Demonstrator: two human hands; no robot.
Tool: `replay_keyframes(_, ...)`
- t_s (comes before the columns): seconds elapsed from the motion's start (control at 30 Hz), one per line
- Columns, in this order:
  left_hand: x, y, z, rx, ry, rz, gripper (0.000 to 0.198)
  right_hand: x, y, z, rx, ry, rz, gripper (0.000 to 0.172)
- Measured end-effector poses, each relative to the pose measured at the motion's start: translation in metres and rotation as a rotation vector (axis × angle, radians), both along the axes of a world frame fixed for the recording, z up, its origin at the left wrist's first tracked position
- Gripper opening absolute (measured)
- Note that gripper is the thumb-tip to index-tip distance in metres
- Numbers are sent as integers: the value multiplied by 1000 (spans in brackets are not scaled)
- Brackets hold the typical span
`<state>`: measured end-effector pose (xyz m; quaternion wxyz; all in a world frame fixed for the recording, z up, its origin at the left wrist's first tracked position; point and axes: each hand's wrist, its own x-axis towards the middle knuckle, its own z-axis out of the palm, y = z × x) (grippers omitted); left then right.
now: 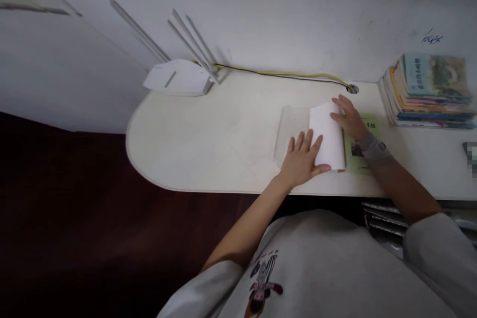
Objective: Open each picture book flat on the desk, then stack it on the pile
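A book with a green cover (371,156) lies on the white desk, near its front edge. Its white page or inner cover (326,131) extends to the left, beside a clear plastic sheet (289,121), probably a book cover. My left hand (301,159) rests flat with spread fingers across the plastic and the lower part of the white page. At the page's upper right, my right hand (348,117) touches it with curved fingers held apart. The right forearm and wrist, with a band, partly hide the green cover.
A white router (179,78) with several antennas stands at the back left. Yellow and black cables (283,74) run along the wall into a desk hole (352,89). Stacked books (428,92) sit at the back right. The desk (194,144) has a rounded left end.
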<state>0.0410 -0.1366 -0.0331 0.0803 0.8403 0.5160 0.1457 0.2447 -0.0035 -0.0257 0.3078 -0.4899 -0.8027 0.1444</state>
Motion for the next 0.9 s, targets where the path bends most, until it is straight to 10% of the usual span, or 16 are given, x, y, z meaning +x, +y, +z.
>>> replay_keyframes(0.23, 34, -19, 13, 245, 46, -289, 53, 8, -28, -15, -4, -47, 88, 58)
replay_keyframes(0.6, 49, -25, -6, 245, 42, -197, 46, 10, -28, -14, 13, -10, 124, 56)
replay_keyframes(0.9, 39, -33, 6, 250, 130, -127, 50, 3, -31, -14, 40, -18, 208, 48)
